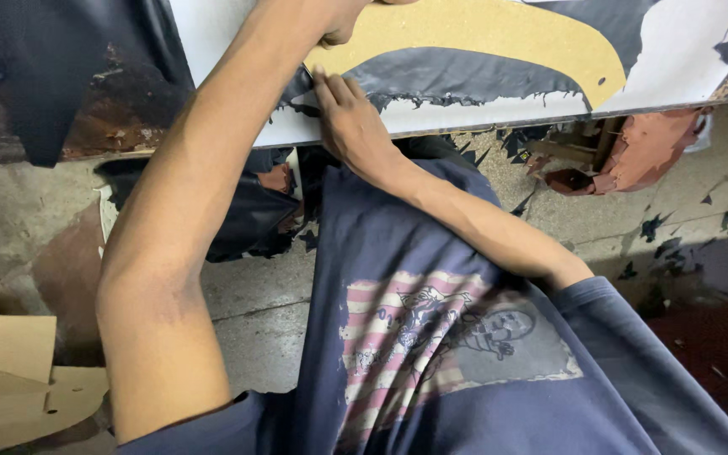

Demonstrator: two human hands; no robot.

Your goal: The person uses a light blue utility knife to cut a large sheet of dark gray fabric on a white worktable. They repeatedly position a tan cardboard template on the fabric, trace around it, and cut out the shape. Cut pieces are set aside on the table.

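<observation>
A white board (465, 118) lies across the top of the view. On it rest a curved tan template (499, 29) and a black sheet (465, 76) with a ragged lower edge. My right hand (351, 126) reaches up from my lap, and its fingertips press and pinch the sheet's left corner at the board's near edge. At the top of the view my left hand (339, 25) sits on the left end of the template with its fingers curled. Most of that hand is cut off by the frame, so what it holds is hidden.
Black scraps (659, 223) litter the concrete floor (254, 320). More dark material (52, 67) hangs at the upper left. A reddish broken object (634, 156) sits under the board at right. Tan cardboard pieces (10, 379) lie at the lower left.
</observation>
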